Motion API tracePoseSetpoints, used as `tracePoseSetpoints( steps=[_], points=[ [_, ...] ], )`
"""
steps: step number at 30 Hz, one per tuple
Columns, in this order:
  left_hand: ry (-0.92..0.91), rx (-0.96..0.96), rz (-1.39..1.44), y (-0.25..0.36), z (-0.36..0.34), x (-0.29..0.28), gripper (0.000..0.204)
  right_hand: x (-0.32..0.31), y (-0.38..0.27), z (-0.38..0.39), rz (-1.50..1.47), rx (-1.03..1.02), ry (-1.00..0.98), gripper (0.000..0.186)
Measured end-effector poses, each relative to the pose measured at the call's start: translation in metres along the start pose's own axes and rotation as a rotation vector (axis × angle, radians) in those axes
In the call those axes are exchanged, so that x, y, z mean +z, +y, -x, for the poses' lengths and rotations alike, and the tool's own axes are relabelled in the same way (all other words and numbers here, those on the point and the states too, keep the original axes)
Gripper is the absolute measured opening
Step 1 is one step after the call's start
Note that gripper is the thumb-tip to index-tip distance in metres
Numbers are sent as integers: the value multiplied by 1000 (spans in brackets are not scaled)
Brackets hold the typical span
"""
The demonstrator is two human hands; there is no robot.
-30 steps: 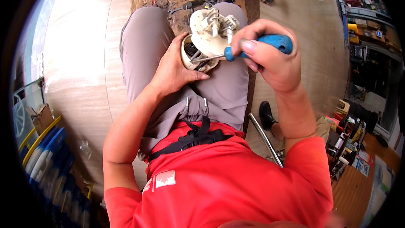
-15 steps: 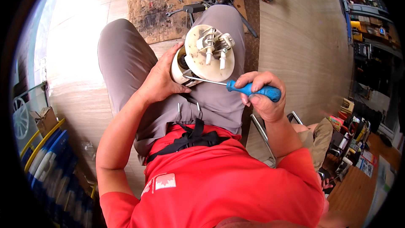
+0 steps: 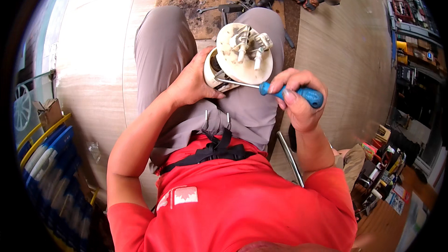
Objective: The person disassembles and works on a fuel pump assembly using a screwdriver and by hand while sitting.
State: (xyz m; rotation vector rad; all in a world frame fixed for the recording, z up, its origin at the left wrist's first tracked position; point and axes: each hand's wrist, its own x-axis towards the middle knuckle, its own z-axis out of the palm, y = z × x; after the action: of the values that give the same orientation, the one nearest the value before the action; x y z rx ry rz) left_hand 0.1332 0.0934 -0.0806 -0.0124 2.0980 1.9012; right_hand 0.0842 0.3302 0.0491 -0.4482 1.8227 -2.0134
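So the cup [image 3: 209, 75] is held over the lap [image 3: 249, 100], left hand [image 3: 193, 77] wrapped round its left side, thumb along the near edge. Right hand [image 3: 298, 95] is off to the cup's right, clamped on the screwdriver [image 3: 266, 88], with the tip at the cup's near rim; can't tell if it's hooked under anything. The lid [image 3: 231, 60] overlaps the cup's right side, fittings [image 3: 241, 55] up. My worry: push too hard and the tip could skate off into that left thumb. One hand's steadying it, so the cup might twist, or crack if levered.
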Motion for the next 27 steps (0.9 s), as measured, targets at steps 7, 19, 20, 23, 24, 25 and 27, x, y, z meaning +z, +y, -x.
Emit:
tracePoseSetpoints(
  steps=[7,19,20,23,24,25,27],
  points=[
    [1,16,-39,-1,-1,-1,114,19,-24,-41,170,114,-76,11],
    [21,53,-77,-9,-3,5,109,51,-30,-114,371,232,-251,19],
    [14,56,-77,-8,-3,5,108,55,-30,-120,342,252,-274,20],
    [25,39,-90,1,0,4,107,58,-26,-136,384,173,-354,22],
    [16,52,-89,5,0,2,107,58,-18,-136,372,106,-332,23],
    [8,64,-88,11,0,0,107,57,-10,-137,360,38,-310,25],
    [17,84,-85,9,1,0,107,64,-8,-137,-3,165,-269,11]
  ],
)
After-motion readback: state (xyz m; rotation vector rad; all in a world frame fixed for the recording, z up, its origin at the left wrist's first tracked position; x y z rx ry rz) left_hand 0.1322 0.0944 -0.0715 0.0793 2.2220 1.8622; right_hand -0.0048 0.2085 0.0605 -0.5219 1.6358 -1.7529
